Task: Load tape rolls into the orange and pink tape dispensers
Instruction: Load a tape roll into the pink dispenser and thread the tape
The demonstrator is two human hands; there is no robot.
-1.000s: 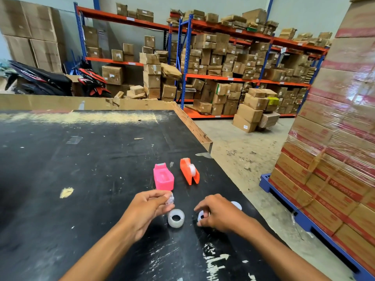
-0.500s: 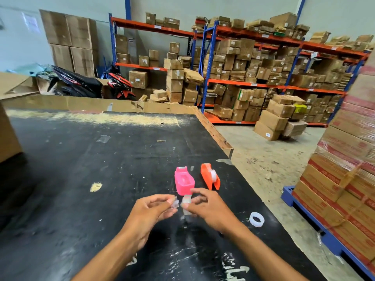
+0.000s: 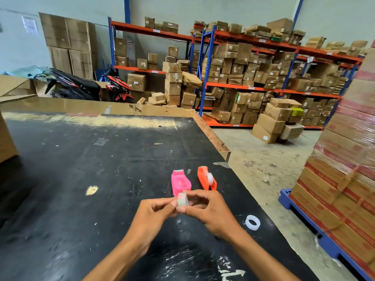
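Observation:
A pink tape dispenser (image 3: 180, 182) lies flat on the black table (image 3: 81, 179), its cavity facing up. Right of it an orange tape dispenser (image 3: 206, 179) stands on edge with a clear roll showing in its side. Just in front of the pink one, my left hand (image 3: 151, 217) and my right hand (image 3: 211, 209) meet, both pinching one small clear tape roll (image 3: 182, 201) held above the table. A second clear tape roll (image 3: 252, 222) lies flat on the table to the right of my right hand.
The table's right edge runs close to the loose roll. A blue pallet (image 3: 324, 242) stacked with wrapped cartons (image 3: 345, 159) stands to the right. A cardboard box (image 3: 6, 138) sits at the table's left edge. Shelving with boxes (image 3: 243, 78) and motorbikes (image 3: 81, 86) fill the background.
My hands have come together and lifted a clear roll off the table toward the pink dispenser. The camera has tilted and shifted, so the scene sits differently in the frame.

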